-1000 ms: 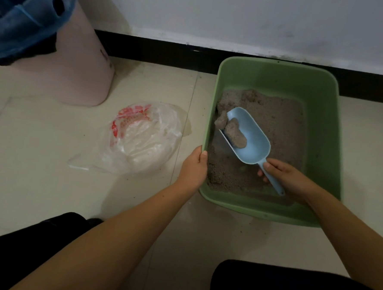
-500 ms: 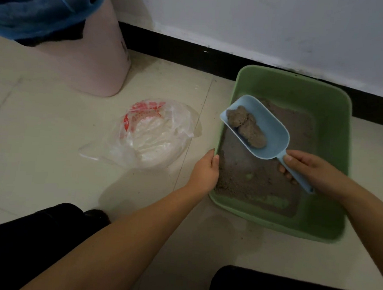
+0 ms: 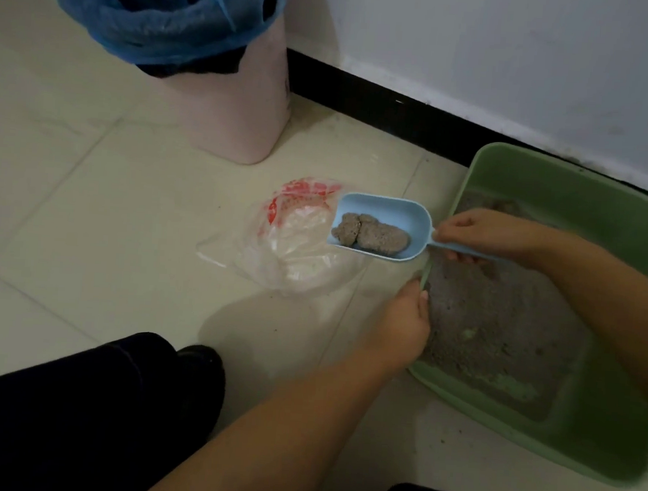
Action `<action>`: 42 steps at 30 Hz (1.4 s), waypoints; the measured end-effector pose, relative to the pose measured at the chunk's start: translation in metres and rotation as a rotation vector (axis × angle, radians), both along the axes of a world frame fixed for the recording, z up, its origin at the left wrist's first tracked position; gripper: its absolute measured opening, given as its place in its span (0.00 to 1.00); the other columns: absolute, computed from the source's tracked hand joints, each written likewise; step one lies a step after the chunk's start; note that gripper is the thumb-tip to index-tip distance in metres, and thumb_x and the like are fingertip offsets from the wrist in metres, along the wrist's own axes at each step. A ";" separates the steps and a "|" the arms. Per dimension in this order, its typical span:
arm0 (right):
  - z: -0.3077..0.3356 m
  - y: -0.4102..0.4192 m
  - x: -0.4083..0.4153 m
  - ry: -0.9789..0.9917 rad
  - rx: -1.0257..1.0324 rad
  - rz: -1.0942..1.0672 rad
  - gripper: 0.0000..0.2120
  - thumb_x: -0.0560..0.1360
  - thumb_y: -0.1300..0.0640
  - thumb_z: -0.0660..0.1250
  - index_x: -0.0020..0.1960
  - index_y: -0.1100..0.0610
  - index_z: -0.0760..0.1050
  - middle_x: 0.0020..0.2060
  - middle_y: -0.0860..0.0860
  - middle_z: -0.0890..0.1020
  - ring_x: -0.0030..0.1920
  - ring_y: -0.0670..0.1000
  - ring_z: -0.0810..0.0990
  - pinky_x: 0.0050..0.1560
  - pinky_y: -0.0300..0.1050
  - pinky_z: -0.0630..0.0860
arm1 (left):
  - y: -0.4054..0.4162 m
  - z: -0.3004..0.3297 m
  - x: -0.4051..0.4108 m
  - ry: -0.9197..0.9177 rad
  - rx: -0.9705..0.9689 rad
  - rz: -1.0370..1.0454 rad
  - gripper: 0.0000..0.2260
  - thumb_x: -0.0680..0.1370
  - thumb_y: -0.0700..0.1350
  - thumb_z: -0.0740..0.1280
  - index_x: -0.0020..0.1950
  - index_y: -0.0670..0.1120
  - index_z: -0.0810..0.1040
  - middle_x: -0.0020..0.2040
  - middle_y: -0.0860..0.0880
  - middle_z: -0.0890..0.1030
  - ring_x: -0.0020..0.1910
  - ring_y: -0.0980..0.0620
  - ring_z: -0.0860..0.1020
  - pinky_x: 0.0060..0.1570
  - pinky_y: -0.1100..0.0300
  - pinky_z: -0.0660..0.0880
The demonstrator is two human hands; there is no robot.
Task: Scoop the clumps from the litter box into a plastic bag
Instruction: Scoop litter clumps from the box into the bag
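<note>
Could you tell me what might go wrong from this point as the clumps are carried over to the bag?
The plastic bag lies flat and crumpled on the floor with no hand holding it open, so the clumps could land on the tiles instead. They sit near the open lip of the scoop, so a forward tilt by the right hand may drop them early. The left hand grips the litter box rim.

Pale beige tiled floor (image 3: 101,201) with thin grout lines fills most of the frame, dimly lit. White painted wall (image 3: 497,58) across upper right, black baseboard strip (image 3: 380,108) beneath. Pink plastic bin (image 3: 232,99) with blue liner bag (image 3: 158,19), upper left.
</note>
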State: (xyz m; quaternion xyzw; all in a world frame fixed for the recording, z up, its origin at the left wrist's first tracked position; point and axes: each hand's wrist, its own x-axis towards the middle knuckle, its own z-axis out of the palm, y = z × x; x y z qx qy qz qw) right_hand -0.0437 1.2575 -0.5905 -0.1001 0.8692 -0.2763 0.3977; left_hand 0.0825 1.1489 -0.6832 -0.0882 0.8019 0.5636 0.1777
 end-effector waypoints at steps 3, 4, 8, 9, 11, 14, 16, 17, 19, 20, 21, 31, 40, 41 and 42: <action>0.004 -0.028 -0.015 0.038 0.178 0.144 0.19 0.79 0.51 0.60 0.31 0.57 0.71 0.25 0.50 0.72 0.26 0.48 0.67 0.31 0.41 0.66 | 0.000 0.002 0.000 0.014 0.008 0.008 0.12 0.83 0.44 0.52 0.57 0.40 0.70 0.42 0.45 0.74 0.38 0.52 0.70 0.34 0.60 0.63; 0.003 -0.038 -0.020 0.036 0.226 0.167 0.19 0.78 0.52 0.60 0.31 0.57 0.72 0.25 0.49 0.73 0.26 0.48 0.68 0.31 0.41 0.67 | -0.001 0.003 0.001 0.015 -0.002 0.006 0.11 0.83 0.44 0.52 0.56 0.40 0.70 0.39 0.48 0.72 0.35 0.53 0.69 0.31 0.62 0.62; -0.004 -0.074 -0.025 0.014 0.327 0.229 0.16 0.76 0.54 0.60 0.33 0.59 0.76 0.29 0.51 0.80 0.27 0.50 0.71 0.32 0.40 0.69 | 0.000 0.005 0.000 0.017 -0.040 -0.004 0.11 0.83 0.44 0.52 0.52 0.38 0.69 0.34 0.50 0.66 0.34 0.50 0.67 0.29 0.63 0.60; -0.005 -0.081 -0.025 0.009 0.332 0.240 0.15 0.75 0.55 0.60 0.34 0.60 0.77 0.31 0.53 0.81 0.28 0.51 0.72 0.31 0.40 0.69 | 0.000 0.006 0.000 0.012 -0.048 -0.009 0.11 0.83 0.43 0.52 0.53 0.37 0.69 0.36 0.49 0.67 0.36 0.48 0.68 0.31 0.60 0.59; -0.005 -0.094 -0.023 0.012 0.330 0.259 0.14 0.74 0.55 0.60 0.37 0.62 0.79 0.34 0.55 0.82 0.30 0.53 0.73 0.31 0.41 0.70 | 0.000 0.007 -0.001 -0.004 -0.054 -0.018 0.10 0.83 0.43 0.51 0.52 0.38 0.68 0.38 0.47 0.67 0.38 0.47 0.68 0.35 0.58 0.58; 0.002 -0.109 -0.019 0.090 0.376 0.346 0.15 0.74 0.56 0.60 0.36 0.63 0.79 0.30 0.54 0.81 0.29 0.52 0.73 0.33 0.42 0.70 | -0.001 0.009 0.000 -0.020 -0.051 -0.026 0.09 0.83 0.44 0.51 0.50 0.40 0.67 0.37 0.47 0.67 0.38 0.49 0.66 0.36 0.58 0.60; 0.007 -0.119 -0.013 0.216 0.422 0.423 0.15 0.75 0.57 0.60 0.31 0.59 0.72 0.27 0.51 0.77 0.30 0.51 0.73 0.37 0.43 0.70 | -0.001 0.010 0.000 -0.025 -0.054 -0.028 0.10 0.83 0.44 0.51 0.50 0.40 0.67 0.39 0.46 0.67 0.39 0.50 0.67 0.37 0.58 0.60; 0.009 -0.123 -0.010 0.272 0.437 0.452 0.15 0.75 0.57 0.61 0.31 0.58 0.70 0.28 0.51 0.76 0.33 0.52 0.74 0.39 0.44 0.70 | 0.000 0.010 0.000 -0.025 -0.048 -0.024 0.10 0.83 0.45 0.51 0.50 0.41 0.66 0.39 0.46 0.67 0.39 0.50 0.67 0.36 0.57 0.60; 0.017 -0.131 -0.002 0.359 0.463 0.489 0.12 0.77 0.57 0.61 0.35 0.59 0.69 0.33 0.51 0.74 0.40 0.53 0.74 0.42 0.45 0.69 | 0.000 0.010 0.000 -0.037 -0.031 -0.019 0.12 0.83 0.45 0.50 0.52 0.38 0.68 0.40 0.44 0.69 0.39 0.48 0.68 0.36 0.56 0.61; 0.022 -0.133 0.002 0.398 0.469 0.500 0.10 0.78 0.57 0.60 0.39 0.59 0.69 0.33 0.50 0.71 0.41 0.53 0.73 0.43 0.45 0.68 | -0.001 0.011 0.000 -0.046 -0.031 -0.021 0.13 0.83 0.45 0.50 0.56 0.37 0.68 0.42 0.41 0.71 0.41 0.46 0.70 0.37 0.56 0.62; 0.026 -0.134 0.006 0.425 0.465 0.506 0.09 0.79 0.56 0.58 0.42 0.58 0.69 0.33 0.50 0.68 0.42 0.52 0.71 0.43 0.45 0.67 | -0.002 0.013 0.000 -0.047 -0.032 -0.025 0.14 0.83 0.45 0.50 0.59 0.36 0.69 0.44 0.39 0.72 0.43 0.45 0.71 0.40 0.57 0.63; 0.009 -0.121 0.034 0.682 0.639 0.589 0.17 0.75 0.68 0.58 0.32 0.56 0.58 0.29 0.48 0.64 0.28 0.48 0.63 0.26 0.40 0.53 | -0.003 0.023 0.000 -0.156 -0.057 -0.057 0.15 0.82 0.37 0.51 0.36 0.38 0.67 0.34 0.40 0.69 0.33 0.46 0.68 0.32 0.59 0.60; 0.022 -0.073 0.008 0.463 0.115 0.054 0.13 0.80 0.52 0.56 0.45 0.58 0.74 0.38 0.53 0.78 0.37 0.53 0.74 0.33 0.41 0.67 | -0.003 0.014 -0.003 -0.099 -0.052 -0.048 0.18 0.83 0.46 0.49 0.68 0.38 0.65 0.62 0.36 0.73 0.61 0.39 0.72 0.59 0.52 0.68; 0.028 -0.058 0.010 0.336 -0.027 -0.060 0.14 0.80 0.51 0.56 0.46 0.57 0.76 0.38 0.51 0.79 0.35 0.51 0.74 0.35 0.42 0.69 | -0.002 0.012 -0.003 -0.093 -0.056 -0.046 0.17 0.83 0.46 0.49 0.68 0.38 0.66 0.62 0.36 0.74 0.61 0.39 0.72 0.58 0.52 0.68; 0.034 -0.041 0.014 0.233 -0.129 -0.174 0.15 0.80 0.49 0.56 0.46 0.56 0.78 0.36 0.49 0.79 0.33 0.49 0.73 0.34 0.41 0.69 | -0.002 0.011 -0.003 -0.082 -0.062 -0.047 0.17 0.83 0.46 0.50 0.67 0.38 0.66 0.61 0.37 0.74 0.60 0.39 0.73 0.57 0.53 0.68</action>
